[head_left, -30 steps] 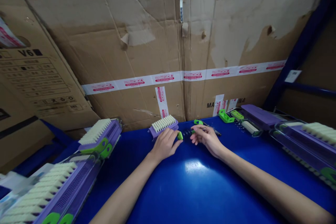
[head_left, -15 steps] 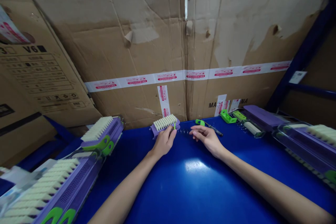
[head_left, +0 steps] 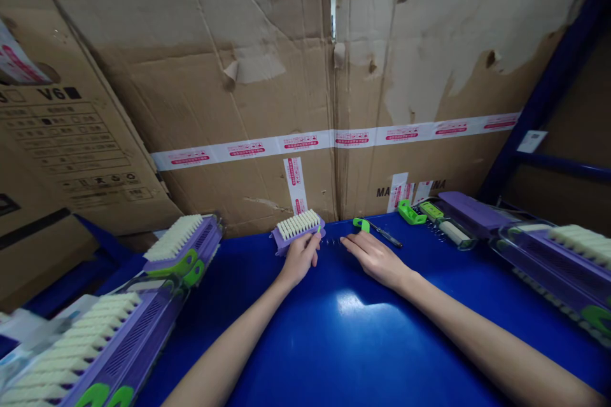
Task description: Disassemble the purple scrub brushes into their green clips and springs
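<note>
A purple brush head with cream bristles lies at the back of the blue table, bristles up. My left hand is closed right beside its near edge, pinching a small yellow-green piece that is mostly hidden. Between my hands runs a thin coiled spring, faint against the blue. My right hand is palm down with its fingers together, fingertips at the spring's right end. Just behind the right hand sit a bright green clip and a screwdriver.
At right are a green bracket, a purple housing and a clear-cased brush unit. More purple brush units line the left edge. A cardboard wall closes off the back; a blue frame post rises at right.
My right hand has turned palm down and lowered, its fingers coming together at the spring. My left hand stays by the brush head. The whole view has shifted slightly.
</note>
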Demonstrator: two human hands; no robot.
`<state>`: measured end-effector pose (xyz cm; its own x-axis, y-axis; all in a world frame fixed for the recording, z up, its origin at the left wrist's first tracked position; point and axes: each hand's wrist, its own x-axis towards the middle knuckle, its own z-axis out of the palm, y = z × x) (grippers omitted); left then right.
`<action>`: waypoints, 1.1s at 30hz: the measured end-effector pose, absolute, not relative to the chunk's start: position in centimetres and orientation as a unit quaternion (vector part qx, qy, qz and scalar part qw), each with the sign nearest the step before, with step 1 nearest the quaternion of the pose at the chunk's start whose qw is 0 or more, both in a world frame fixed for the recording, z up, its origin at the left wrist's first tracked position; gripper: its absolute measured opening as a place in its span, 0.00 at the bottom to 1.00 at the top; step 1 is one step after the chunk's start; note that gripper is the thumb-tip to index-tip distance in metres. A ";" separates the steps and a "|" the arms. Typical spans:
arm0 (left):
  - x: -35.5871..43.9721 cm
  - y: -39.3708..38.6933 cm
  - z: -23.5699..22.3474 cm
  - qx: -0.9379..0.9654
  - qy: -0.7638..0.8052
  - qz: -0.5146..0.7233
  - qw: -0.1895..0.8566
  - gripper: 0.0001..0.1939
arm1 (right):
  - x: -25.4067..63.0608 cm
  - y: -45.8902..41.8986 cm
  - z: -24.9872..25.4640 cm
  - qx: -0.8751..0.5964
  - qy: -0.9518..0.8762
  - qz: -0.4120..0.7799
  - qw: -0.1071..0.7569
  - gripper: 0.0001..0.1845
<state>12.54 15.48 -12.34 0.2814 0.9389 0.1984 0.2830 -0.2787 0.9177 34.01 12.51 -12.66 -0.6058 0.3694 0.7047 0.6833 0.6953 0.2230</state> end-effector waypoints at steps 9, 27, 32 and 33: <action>12.8 15.2 -12.3 0.657 0.447 0.446 0.412 0.24 | 34.3 12.3 -12.5 -0.304 -0.852 -0.234 0.357 0.21; 13.0 13.9 -12.2 0.856 0.335 0.361 0.159 0.10 | 34.0 12.0 -12.5 -0.284 -0.849 -0.207 0.395 0.23; 13.1 13.6 -12.1 0.869 0.321 0.343 0.155 0.10 | 33.9 12.0 -12.5 -0.273 -0.835 -0.228 0.419 0.24; 13.1 13.5 -12.1 0.872 0.316 0.339 0.155 0.10 | 33.8 12.0 -12.5 -0.275 -0.834 -0.225 0.422 0.25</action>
<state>13.10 13.54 -12.14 0.5697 0.6571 0.4937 0.4471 -0.7518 0.4848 33.77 11.97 -12.55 -0.4915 0.2689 0.8283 0.6492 0.7471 0.1427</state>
